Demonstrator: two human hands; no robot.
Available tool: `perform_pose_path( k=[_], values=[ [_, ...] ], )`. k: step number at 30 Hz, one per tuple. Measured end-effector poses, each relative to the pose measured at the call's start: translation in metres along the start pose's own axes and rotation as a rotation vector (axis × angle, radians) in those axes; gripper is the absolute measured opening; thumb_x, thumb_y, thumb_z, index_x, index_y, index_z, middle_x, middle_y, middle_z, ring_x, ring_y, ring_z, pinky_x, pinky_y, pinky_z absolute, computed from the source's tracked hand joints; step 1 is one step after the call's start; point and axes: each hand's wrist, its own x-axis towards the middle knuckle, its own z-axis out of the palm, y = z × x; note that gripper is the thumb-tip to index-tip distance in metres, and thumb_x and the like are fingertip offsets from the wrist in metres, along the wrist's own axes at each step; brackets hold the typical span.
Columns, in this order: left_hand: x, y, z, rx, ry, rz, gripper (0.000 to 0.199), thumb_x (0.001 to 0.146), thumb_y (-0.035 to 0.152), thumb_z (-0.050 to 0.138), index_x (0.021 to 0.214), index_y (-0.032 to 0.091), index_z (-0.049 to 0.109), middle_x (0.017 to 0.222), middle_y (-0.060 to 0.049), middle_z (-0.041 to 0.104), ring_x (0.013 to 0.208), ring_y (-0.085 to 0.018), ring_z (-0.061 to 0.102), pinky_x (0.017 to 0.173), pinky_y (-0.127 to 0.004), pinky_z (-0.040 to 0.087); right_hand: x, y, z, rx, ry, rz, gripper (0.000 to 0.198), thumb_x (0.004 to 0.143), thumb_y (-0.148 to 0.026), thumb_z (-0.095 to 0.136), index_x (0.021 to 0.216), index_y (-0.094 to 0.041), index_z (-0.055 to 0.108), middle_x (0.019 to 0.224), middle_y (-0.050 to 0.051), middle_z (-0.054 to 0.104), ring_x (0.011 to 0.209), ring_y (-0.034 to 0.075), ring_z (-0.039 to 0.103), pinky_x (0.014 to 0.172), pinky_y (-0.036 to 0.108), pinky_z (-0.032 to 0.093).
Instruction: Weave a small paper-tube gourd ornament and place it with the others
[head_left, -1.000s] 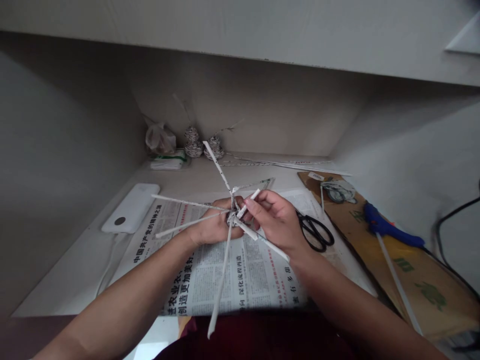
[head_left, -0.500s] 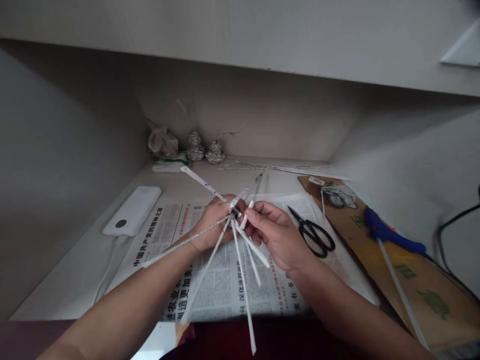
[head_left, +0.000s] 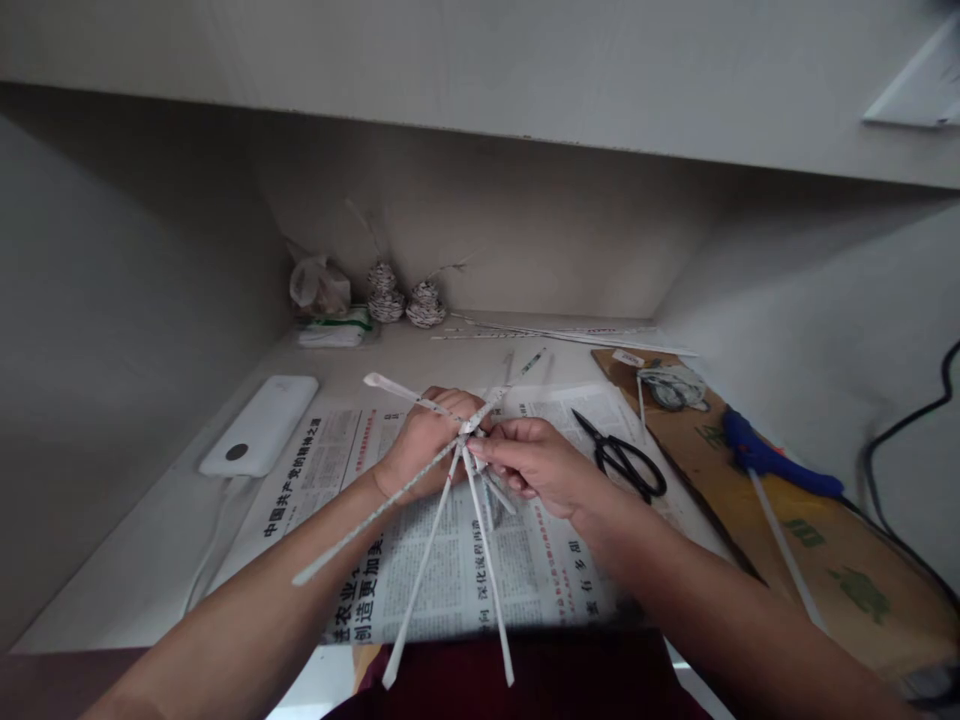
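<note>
Several thin rolled-paper sticks [head_left: 427, 545] fan out from a small woven centre held over the newspaper [head_left: 450, 590]. My left hand [head_left: 431, 440] is closed around the underside of that paper weaving; its fingers are partly hidden behind the sticks. My right hand [head_left: 536, 460] pinches at the weaving's centre from the right, thumb and forefinger pressed on a paper stick close to where the sticks meet. One stick points up and away to the right, one to the upper left, and others spread toward my body. The woven part itself is mostly covered by both hands.
Black scissors [head_left: 626, 465] lie right of my hands. Beyond them, a blue glue gun [head_left: 780, 465] and a coil in plastic [head_left: 675, 387] rest on cardboard [head_left: 817, 560]. A white power bank [head_left: 259, 425] is at left. Two woven gourds [head_left: 426, 305] and loose paper sticks [head_left: 570, 338] sit behind.
My right hand has moved left, in to the centre, bringing its paper stick against the weaving. The sticks have turned slightly; the left hand keeps its hold.
</note>
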Motion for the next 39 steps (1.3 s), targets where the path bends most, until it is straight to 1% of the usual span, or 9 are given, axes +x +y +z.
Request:
perform_pose_path(
  k=[5, 8, 11, 15, 19, 23, 27, 34, 39],
  values=[
    [-0.004, -0.003, 0.005, -0.088, -0.029, -0.079, 0.014, 0.072, 0.021, 0.062, 0.085, 0.021, 0.057, 0.083, -0.004, 0.063, 0.080, -0.022, 0.059, 0.073, -0.035, 0.044, -0.004, 0.001, 0.002, -0.400, 0.246, -0.450, 0.019, 0.075, -0.034, 0.071, 0.069, -0.021, 0.058, 0.061, -0.002, 0.060, 0.054, 0.011, 0.053, 0.052, 0.026, 0.042],
    [-0.005, -0.002, 0.008, -0.160, -0.022, -0.132, 0.021, 0.069, 0.018, 0.064, 0.089, 0.021, 0.057, 0.084, -0.004, 0.064, 0.080, -0.021, 0.059, 0.073, -0.034, 0.046, -0.011, -0.001, 0.002, -0.709, 0.268, -0.669, 0.017, 0.085, -0.036, 0.061, 0.074, -0.023, 0.065, 0.069, 0.000, 0.065, 0.063, 0.014, 0.058, 0.064, 0.030, 0.044],
    [-0.004, 0.001, 0.008, -0.285, 0.002, -0.195, 0.018, 0.069, 0.018, 0.064, 0.084, 0.020, 0.054, 0.080, -0.002, 0.062, 0.075, -0.018, 0.058, 0.069, -0.032, 0.047, -0.018, -0.004, -0.001, -0.862, 0.221, -0.769, 0.016, 0.088, -0.033, 0.057, 0.088, -0.024, 0.070, 0.082, 0.003, 0.069, 0.076, 0.017, 0.062, 0.072, 0.032, 0.046],
    [-0.002, 0.004, 0.006, -0.355, 0.006, -0.224, 0.019, 0.070, 0.018, 0.065, 0.083, 0.020, 0.051, 0.076, 0.000, 0.059, 0.069, -0.014, 0.056, 0.064, -0.028, 0.046, -0.024, -0.010, -0.007, -0.879, 0.155, -0.736, 0.025, 0.083, -0.032, 0.064, 0.106, -0.025, 0.069, 0.098, 0.005, 0.070, 0.084, 0.019, 0.063, 0.075, 0.033, 0.047],
    [-0.001, 0.005, 0.006, -0.321, -0.030, -0.219, 0.019, 0.070, 0.020, 0.066, 0.083, 0.019, 0.053, 0.077, -0.002, 0.060, 0.070, -0.015, 0.057, 0.063, -0.029, 0.047, -0.021, -0.012, -0.009, -0.744, 0.161, -0.655, 0.015, 0.084, -0.028, 0.062, 0.095, -0.026, 0.073, 0.089, 0.003, 0.072, 0.077, 0.017, 0.064, 0.072, 0.033, 0.048],
    [-0.002, 0.005, 0.008, -0.295, -0.023, -0.215, 0.018, 0.070, 0.022, 0.067, 0.082, 0.020, 0.054, 0.073, -0.002, 0.059, 0.067, -0.016, 0.057, 0.061, -0.031, 0.046, -0.015, -0.010, -0.007, -0.530, 0.186, -0.530, 0.012, 0.080, -0.032, 0.068, 0.087, -0.023, 0.069, 0.080, 0.002, 0.072, 0.070, 0.016, 0.065, 0.066, 0.031, 0.051],
    [-0.002, 0.004, 0.009, -0.271, -0.015, -0.191, 0.018, 0.070, 0.023, 0.067, 0.082, 0.020, 0.054, 0.075, -0.003, 0.061, 0.069, -0.018, 0.059, 0.063, -0.033, 0.047, -0.016, -0.007, -0.004, -0.520, 0.210, -0.476, 0.011, 0.082, -0.031, 0.063, 0.083, -0.023, 0.070, 0.078, 0.002, 0.072, 0.068, 0.016, 0.066, 0.064, 0.031, 0.052],
    [-0.002, 0.004, 0.008, -0.215, -0.013, -0.164, 0.018, 0.072, 0.024, 0.067, 0.084, 0.020, 0.055, 0.079, -0.004, 0.064, 0.072, -0.019, 0.060, 0.066, -0.033, 0.046, -0.023, -0.006, 0.001, -0.493, 0.277, -0.455, 0.016, 0.076, -0.020, 0.064, 0.089, -0.023, 0.072, 0.077, 0.002, 0.072, 0.061, 0.015, 0.063, 0.055, 0.029, 0.050],
    [-0.003, 0.003, 0.009, -0.191, -0.073, -0.176, 0.017, 0.071, 0.023, 0.066, 0.085, 0.020, 0.057, 0.079, -0.004, 0.064, 0.074, -0.019, 0.060, 0.068, -0.033, 0.046, -0.017, -0.004, -0.005, -0.506, 0.212, -0.453, 0.014, 0.078, -0.021, 0.063, 0.086, -0.024, 0.074, 0.081, 0.003, 0.074, 0.067, 0.017, 0.066, 0.063, 0.032, 0.052]
  ],
)
